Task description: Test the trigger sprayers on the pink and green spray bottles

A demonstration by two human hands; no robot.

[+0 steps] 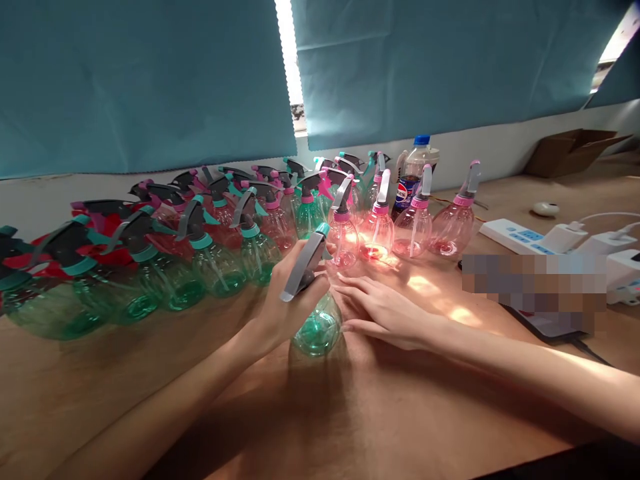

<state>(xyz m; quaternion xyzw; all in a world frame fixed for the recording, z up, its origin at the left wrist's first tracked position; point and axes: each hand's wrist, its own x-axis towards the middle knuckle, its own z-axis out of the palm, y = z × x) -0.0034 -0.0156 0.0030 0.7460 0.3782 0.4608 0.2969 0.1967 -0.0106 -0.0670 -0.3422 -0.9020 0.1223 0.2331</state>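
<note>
My left hand (293, 293) is wrapped round the neck of a green spray bottle (317, 327), just under its grey and teal trigger head. The bottle stands on the brown table (400, 413) in front of me. Beside it, my right hand (387, 310) lies palm down with fingers stretched out and holds nothing. Its fingertips are close to the bottle; I cannot tell whether they touch. Behind my left hand stands a green spray bottle (260, 257) at the end of a front row. Beyond my right hand is a pink spray bottle (344, 243).
Several green and pink spray bottles crowd the left and back. A cola bottle (407, 180) stands behind the pink ones. To the right are a white power strip (513, 235) with chargers, a dark flat device (550, 323), a white mouse-like object (545, 209) and a cardboard box (565, 157).
</note>
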